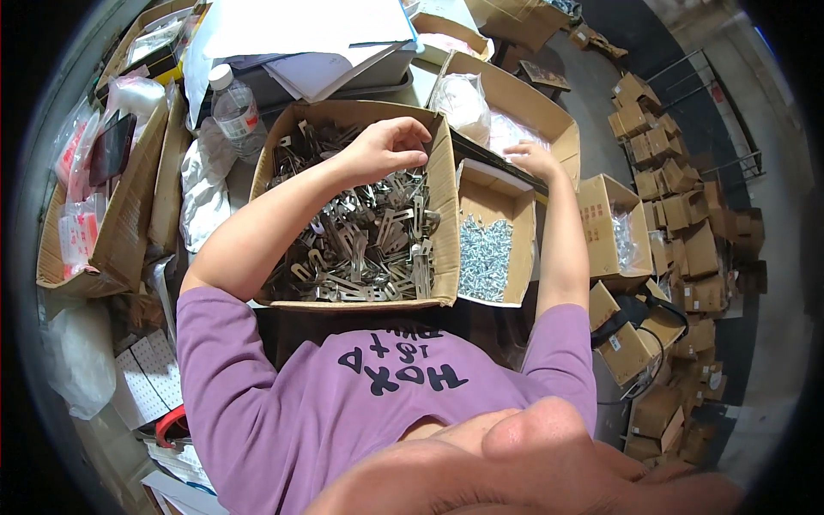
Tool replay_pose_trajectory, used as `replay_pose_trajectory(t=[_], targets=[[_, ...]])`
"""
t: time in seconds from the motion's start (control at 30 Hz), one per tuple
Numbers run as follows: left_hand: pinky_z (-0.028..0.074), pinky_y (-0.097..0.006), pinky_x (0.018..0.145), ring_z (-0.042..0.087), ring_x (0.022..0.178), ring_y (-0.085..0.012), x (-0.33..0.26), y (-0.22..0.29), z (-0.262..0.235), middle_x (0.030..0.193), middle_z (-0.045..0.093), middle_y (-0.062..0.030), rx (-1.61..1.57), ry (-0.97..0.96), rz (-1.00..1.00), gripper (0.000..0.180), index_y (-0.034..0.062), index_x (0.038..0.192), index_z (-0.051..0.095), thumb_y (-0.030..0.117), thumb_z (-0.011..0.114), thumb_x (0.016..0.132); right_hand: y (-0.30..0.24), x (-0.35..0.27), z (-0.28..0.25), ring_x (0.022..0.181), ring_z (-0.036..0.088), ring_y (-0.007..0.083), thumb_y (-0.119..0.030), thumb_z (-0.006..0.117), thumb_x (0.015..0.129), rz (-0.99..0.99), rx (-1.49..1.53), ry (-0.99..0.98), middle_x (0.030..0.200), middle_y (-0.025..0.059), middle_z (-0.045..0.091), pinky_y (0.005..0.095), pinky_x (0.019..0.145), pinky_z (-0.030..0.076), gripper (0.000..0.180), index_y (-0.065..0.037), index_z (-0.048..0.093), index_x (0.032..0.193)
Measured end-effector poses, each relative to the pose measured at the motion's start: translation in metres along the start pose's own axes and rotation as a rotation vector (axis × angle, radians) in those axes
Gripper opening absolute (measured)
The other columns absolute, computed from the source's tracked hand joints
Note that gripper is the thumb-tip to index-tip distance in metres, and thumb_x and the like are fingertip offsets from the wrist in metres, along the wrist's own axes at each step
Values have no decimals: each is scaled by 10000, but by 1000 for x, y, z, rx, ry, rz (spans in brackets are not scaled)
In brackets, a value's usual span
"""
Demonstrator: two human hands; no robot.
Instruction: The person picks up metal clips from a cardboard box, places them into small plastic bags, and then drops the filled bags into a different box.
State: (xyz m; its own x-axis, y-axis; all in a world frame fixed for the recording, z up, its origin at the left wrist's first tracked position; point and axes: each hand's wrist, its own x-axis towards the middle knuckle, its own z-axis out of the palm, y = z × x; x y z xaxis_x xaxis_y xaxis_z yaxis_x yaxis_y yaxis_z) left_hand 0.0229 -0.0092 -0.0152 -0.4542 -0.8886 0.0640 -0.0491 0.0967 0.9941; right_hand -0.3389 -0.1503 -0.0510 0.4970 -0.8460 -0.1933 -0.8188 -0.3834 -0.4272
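My left hand (pixel 386 150) hovers above the far right part of a cardboard box (pixel 445 215). Its fingers curve loosely, apart from the thumb, and nothing shows between them. Thin metal clips or brackets with slots (pixel 360 240) fill that box in a loose heap. Farther right, my right hand (pixel 534 161) is at the near edge of another cardboard box (pixel 562 129), its fingers somewhat spread near a clear plastic bag (pixel 513 133). I make out nothing in it. Just nearer is a shallow carton (pixel 525 232) with many small silvery screws (pixel 485 257).
A plastic bottle (pixel 236 107) stands left of the clip box, beside a crumpled white cloth (pixel 204 184). Papers (pixel 300 34) lie on a grey bin behind. At left, a phone (pixel 112 148) rests on a carton of bags. Stacked small cartons (pixel 678 206) line the right side.
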Motion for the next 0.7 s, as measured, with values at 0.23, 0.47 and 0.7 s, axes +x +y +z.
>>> replay_pose_trajectory(t=[0.23, 0.47, 0.7], targets=[[476, -249, 737, 578, 807, -95, -1, -7, -2, 866, 626, -50, 57, 49, 52, 293, -9, 1087, 540, 111, 643, 840, 11, 4, 13, 744, 636, 172, -147, 634, 747, 147, 146, 356, 721, 46, 664, 303, 772, 499, 191, 4, 695, 847], [474, -252, 755, 574, 826, -100, -1, 0, -2, 881, 611, -49, 62, 11, 44, 314, -12, 1100, 525, 102, 649, 834, -1, -14, 6, 708, 606, 124, 4, 681, 717, 230, 522, 660, 780, 54, 645, 252, 675, 492, 247, 18, 645, 961], [471, -258, 783, 568, 848, -108, 0, -2, -4, 905, 600, -54, 81, -4, 68, 338, -23, 1115, 503, 88, 655, 834, -55, -23, -4, 735, 602, 119, -16, 604, 836, 54, 608, 755, 823, 32, 602, 241, 666, 503, 195, -8, 578, 1028]])
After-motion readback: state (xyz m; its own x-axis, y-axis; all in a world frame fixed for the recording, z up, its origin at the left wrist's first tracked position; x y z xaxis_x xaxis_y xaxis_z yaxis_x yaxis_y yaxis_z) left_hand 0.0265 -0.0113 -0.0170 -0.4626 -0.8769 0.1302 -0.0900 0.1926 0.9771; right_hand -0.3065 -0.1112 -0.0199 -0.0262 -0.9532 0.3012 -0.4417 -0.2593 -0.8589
